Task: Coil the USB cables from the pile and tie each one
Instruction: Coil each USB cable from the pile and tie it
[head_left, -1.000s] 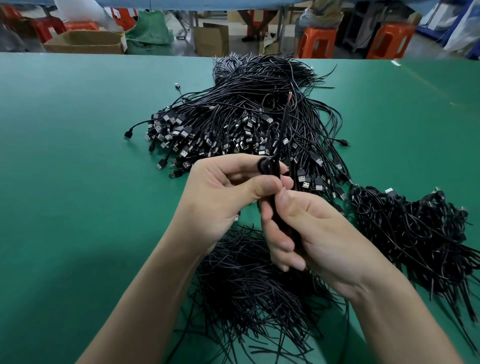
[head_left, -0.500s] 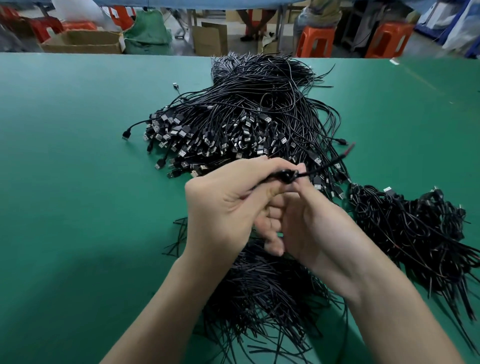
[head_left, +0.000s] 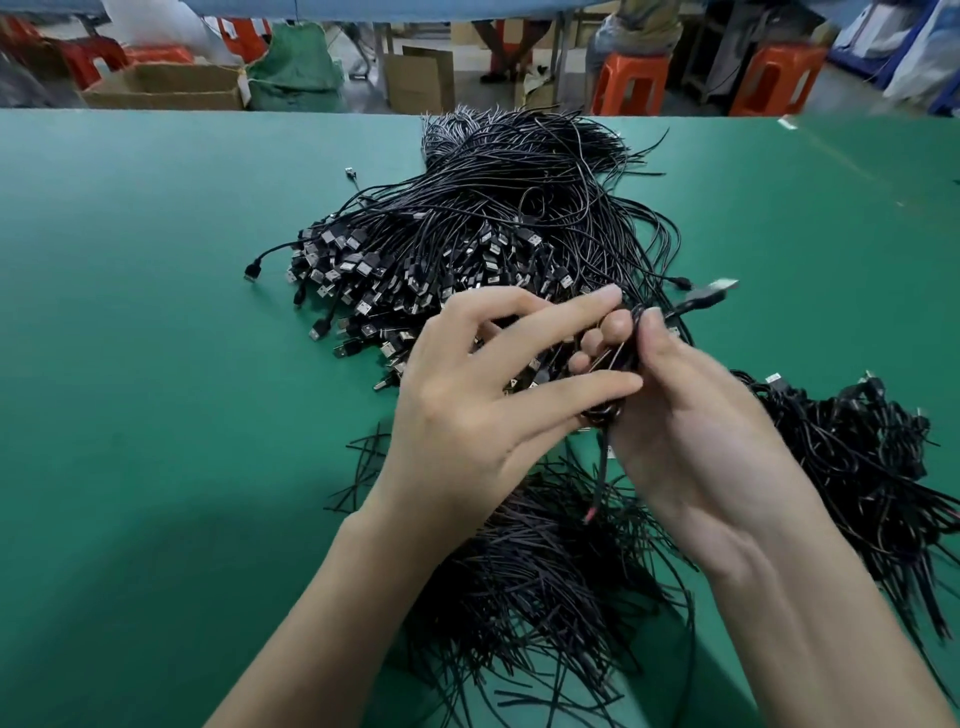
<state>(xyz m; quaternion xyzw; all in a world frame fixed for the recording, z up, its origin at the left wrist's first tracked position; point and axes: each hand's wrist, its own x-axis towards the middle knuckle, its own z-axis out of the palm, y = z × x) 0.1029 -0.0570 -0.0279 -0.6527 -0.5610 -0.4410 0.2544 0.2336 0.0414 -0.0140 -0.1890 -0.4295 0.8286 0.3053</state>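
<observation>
Black cable coil sits pinched in the right hand: thumb tip on the upper turns, the other fingers curled behind it, so that hand is closed on the coil. Left hand is loosely spread, not gripping; its index finger reaches across the top of the coil and its thumb lies under the lower edge, both touching or nearly touching the turns (contact not resolvable through the blur).

Coil's long axis runs roughly up-down between the two hands, tilted a little toward the right. USB plug pokes out of the top, pointing up and to the right, away from the left fingers. One loose tail hangs straight down from the bottom of the coil, ending in a reddish tip above the short tie wires.

Judgement: coiling looks done and the step in hand is the tie. The right hand is the holder; the left is free and nearer the hanging tail, so the wrap would fall to the left, working across the coil's short axis at its lower end.

Further out: uncoiled pile lies beyond the hands, plugs fanned to the left. Finished bundles lie just right of the right wrist, on the green table.
</observation>
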